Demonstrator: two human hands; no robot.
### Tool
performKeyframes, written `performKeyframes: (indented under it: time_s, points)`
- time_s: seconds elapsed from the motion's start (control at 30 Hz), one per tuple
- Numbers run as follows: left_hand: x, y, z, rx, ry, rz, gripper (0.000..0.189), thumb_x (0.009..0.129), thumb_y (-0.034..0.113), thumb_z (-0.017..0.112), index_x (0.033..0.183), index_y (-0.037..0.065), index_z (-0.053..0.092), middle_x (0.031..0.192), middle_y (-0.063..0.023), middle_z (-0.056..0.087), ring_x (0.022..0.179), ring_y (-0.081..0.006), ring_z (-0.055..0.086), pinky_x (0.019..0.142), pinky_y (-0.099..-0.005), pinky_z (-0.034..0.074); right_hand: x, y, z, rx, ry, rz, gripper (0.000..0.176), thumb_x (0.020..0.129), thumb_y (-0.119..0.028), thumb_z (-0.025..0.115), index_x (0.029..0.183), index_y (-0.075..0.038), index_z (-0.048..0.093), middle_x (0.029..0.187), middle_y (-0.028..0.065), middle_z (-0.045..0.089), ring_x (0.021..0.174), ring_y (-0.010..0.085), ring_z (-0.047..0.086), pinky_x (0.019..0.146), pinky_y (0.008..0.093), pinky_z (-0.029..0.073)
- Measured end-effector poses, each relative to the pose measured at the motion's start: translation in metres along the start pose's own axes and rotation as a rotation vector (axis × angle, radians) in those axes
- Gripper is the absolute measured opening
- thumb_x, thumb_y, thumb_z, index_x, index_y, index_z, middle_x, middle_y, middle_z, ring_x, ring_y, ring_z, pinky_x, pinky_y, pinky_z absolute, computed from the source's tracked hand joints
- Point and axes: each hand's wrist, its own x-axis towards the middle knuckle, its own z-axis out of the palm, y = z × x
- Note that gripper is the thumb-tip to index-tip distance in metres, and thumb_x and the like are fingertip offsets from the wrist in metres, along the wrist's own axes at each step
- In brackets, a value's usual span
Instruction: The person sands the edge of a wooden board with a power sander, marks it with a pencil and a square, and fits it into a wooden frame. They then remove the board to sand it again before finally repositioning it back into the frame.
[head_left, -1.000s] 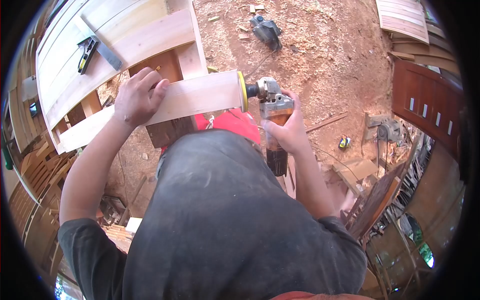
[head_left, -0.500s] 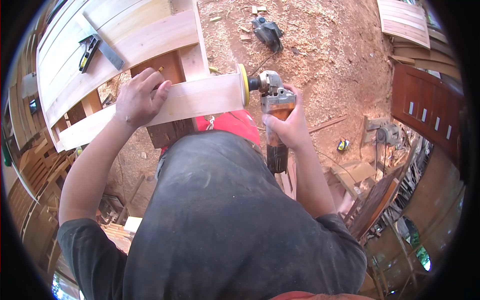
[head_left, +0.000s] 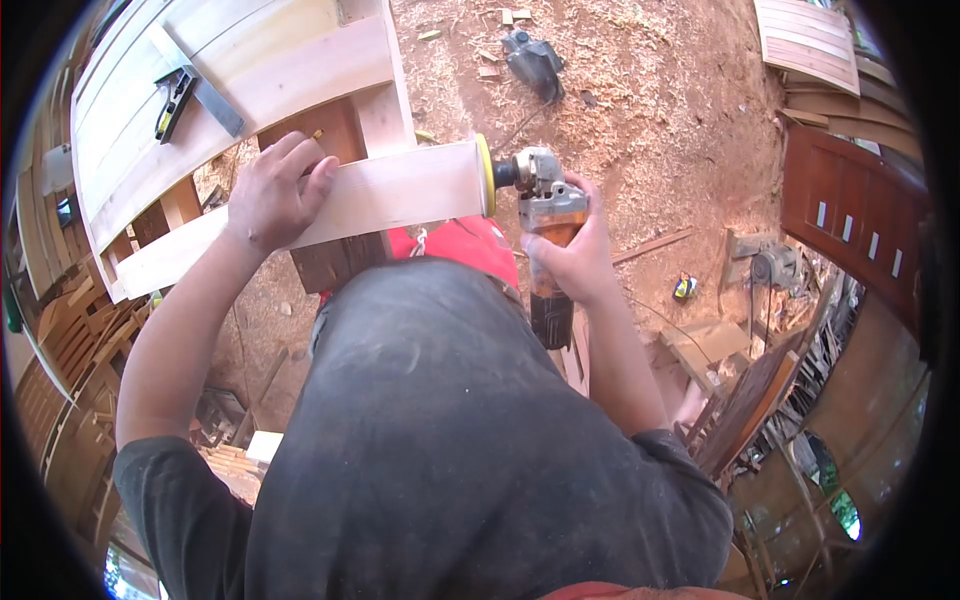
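A pale wooden board (head_left: 405,190) lies across a dark timber (head_left: 345,260) in front of my body. Gripping its upper edge is my left hand (head_left: 280,192), fingers curled, with a short yellow pencil (head_left: 317,134) sticking out by the fingertips. My right hand (head_left: 577,245) is wrapped around the orange-and-black body of an angle grinder (head_left: 552,208). The grinder's yellow-rimmed sanding disc (head_left: 487,176) stands upright at the right end of the board, its face right against the cut edge.
A pale slatted panel (head_left: 330,75) fills the upper left, carrying a combination square (head_left: 208,100). Shavings cover the ground, where a dark power tool (head_left: 533,65) lies. A tape measure (head_left: 685,288) and a motor (head_left: 775,267) are at the right, near a reddish-brown door panel (head_left: 850,215).
The grinder and disc have shifted very slightly down and left in view. Both hands keep their grips, and the board stays in place.
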Motion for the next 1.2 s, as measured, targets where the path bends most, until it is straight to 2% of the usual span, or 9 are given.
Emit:
performKeyframes:
  time_s: [0.37, 0.57, 0.7, 1.0, 1.2]
  points:
    - [0.004, -0.001, 0.001, -0.016, 0.048, 0.04, 0.034, 0.108, 0.037, 0.059, 0.097, 0.007, 0.069, 0.094, -0.0138, 0.064, 0.087, -0.0394, 0.069, 0.077, -0.0508, 0.055, -0.008, 0.056, -0.008, -0.04, 0.032, 0.026, 0.093, 0.077, -0.018, 0.086, 0.155, -0.006, 0.037, 0.13, 0.0134, 0.062, 0.119, 0.0219, 0.064, 0.106, 0.0399, 0.053]
    - [0.001, 0.0, 0.004, -0.008, 0.045, 0.011, 0.034, 0.109, 0.036, 0.059, 0.097, 0.006, 0.069, 0.093, -0.0137, 0.063, 0.086, -0.0388, 0.068, 0.076, -0.0499, 0.055, -0.014, 0.03, -0.009, 0.048, 0.029, -0.012, 0.095, 0.076, -0.018, 0.088, 0.155, -0.008, 0.037, 0.129, 0.0114, 0.063, 0.119, 0.0215, 0.063, 0.107, 0.0411, 0.052]
    - [0.0, 0.004, 0.002, -0.018, 0.061, 0.018, 0.034, 0.109, 0.036, 0.059, 0.097, 0.006, 0.069, 0.093, -0.0138, 0.063, 0.086, -0.0388, 0.068, 0.076, -0.0499, 0.054, -0.014, 0.028, -0.005, -0.001, 0.027, -0.056, 0.093, 0.077, -0.016, 0.088, 0.155, -0.009, 0.037, 0.129, 0.0116, 0.063, 0.119, 0.0219, 0.063, 0.107, 0.0412, 0.052]
    - [0.001, 0.002, 0.0, -0.003, 0.044, 0.033, 0.034, 0.108, 0.035, 0.058, 0.098, 0.006, 0.069, 0.094, -0.0142, 0.065, 0.087, -0.0396, 0.069, 0.078, -0.0514, 0.055, -0.014, 0.027, -0.003, -0.018, 0.013, -0.023, 0.092, 0.077, -0.017, 0.086, 0.154, -0.009, 0.037, 0.131, 0.0128, 0.062, 0.12, 0.0222, 0.063, 0.107, 0.0411, 0.052]
    - [0.001, 0.003, 0.001, -0.005, 0.06, 0.048, 0.033, 0.109, 0.031, 0.058, 0.097, 0.002, 0.068, 0.091, -0.0162, 0.061, 0.082, -0.0394, 0.065, 0.076, -0.048, 0.053, -0.009, 0.022, -0.003, 0.014, 0.004, -0.023, 0.092, 0.077, -0.017, 0.086, 0.154, -0.006, 0.036, 0.13, 0.0128, 0.062, 0.119, 0.022, 0.063, 0.106, 0.0404, 0.052]
